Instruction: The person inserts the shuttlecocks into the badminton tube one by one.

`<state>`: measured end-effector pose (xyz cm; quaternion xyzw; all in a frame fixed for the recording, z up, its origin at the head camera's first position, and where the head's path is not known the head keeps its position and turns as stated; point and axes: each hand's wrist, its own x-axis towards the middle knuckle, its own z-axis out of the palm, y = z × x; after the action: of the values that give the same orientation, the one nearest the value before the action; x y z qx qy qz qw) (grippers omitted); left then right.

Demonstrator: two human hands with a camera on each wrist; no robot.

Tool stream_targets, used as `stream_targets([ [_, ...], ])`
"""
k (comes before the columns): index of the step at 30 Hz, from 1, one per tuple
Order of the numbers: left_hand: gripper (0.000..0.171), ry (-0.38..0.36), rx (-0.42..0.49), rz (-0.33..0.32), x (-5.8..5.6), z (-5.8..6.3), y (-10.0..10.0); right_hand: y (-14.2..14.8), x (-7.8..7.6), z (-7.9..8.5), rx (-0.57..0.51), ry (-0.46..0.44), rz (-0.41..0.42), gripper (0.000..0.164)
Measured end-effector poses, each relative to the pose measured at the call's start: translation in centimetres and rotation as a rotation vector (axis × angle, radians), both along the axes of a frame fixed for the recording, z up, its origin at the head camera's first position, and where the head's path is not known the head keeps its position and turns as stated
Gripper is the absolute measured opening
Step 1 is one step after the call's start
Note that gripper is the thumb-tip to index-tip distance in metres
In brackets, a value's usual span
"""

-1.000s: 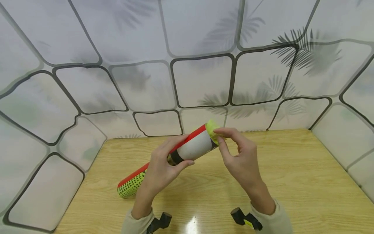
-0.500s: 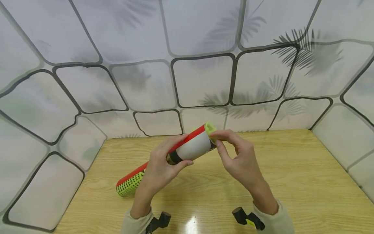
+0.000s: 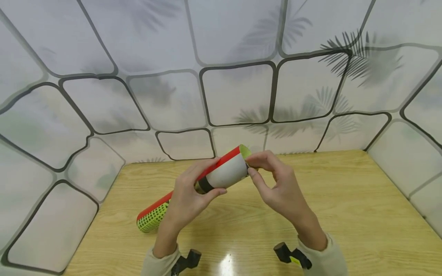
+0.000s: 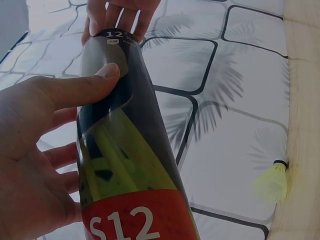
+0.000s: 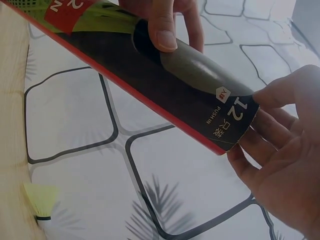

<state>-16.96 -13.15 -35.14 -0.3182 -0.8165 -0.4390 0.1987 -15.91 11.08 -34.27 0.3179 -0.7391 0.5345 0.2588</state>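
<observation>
A long shuttlecock tube (image 3: 228, 173), printed red, white, black and yellow-green, slants up to the right above the table. My left hand (image 3: 189, 191) grips it around the middle, thumb along the near side. At the raised end, my right hand (image 3: 281, 188) holds the rim between thumb and fingers; some fingertips are hidden at the mouth. Pale green shows inside that mouth; whether it is a shuttlecock skirt cannot be made out. In the right wrist view, the tube (image 5: 190, 85) reads "12" and "PUSH IN" near the rim. A yellow shuttlecock (image 4: 272, 182) appears apart from the hands.
The wooden table (image 3: 345, 199) spreads beneath both hands. Behind it rises a pale wall covering (image 3: 238, 96) with stone outlines and leaf shadows. Black camera mounts (image 3: 186, 261) sit at both wrists.
The yellow-green shuttlecock skirt that stuck out of the tube's mouth has gone inward. My right hand has moved left and closer to the rim. My left hand keeps its grip.
</observation>
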Motion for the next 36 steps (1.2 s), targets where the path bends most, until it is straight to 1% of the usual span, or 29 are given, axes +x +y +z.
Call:
stream_targets([
  [6,0.073,0.014,-0.007,0.000,0.0,0.0,-0.2,-0.2,-0.2,-0.2,0.001,-0.007,0.042,0.028],
  [13,0.074,0.023,-0.019,0.002,-0.3,0.1,-0.4,-0.2,-0.6,-0.5,0.026,-0.028,0.068,0.026],
  [19,0.073,0.018,-0.025,0.020,-0.5,-0.2,-0.6,-0.3,-0.8,-0.7,-0.001,-0.069,0.079,0.027],
  [25,0.073,-0.003,-0.027,0.048,-0.8,-0.4,-1.2,-0.2,-0.8,-0.6,-0.046,-0.105,0.091,0.031],
  [30,0.074,-0.021,-0.021,0.085,-1.1,-0.5,-2.2,0.2,-1.2,-0.7,-0.073,-0.084,0.073,0.032],
  [34,0.074,-0.031,-0.022,0.131,-1.4,-0.6,-3.1,0.5,-1.9,-1.3,-0.062,-0.078,0.027,0.033],
  [36,0.073,-0.038,-0.023,0.157,-1.6,-0.7,-3.6,0.5,-2.4,-1.8,-0.047,-0.089,-0.002,0.033],
])
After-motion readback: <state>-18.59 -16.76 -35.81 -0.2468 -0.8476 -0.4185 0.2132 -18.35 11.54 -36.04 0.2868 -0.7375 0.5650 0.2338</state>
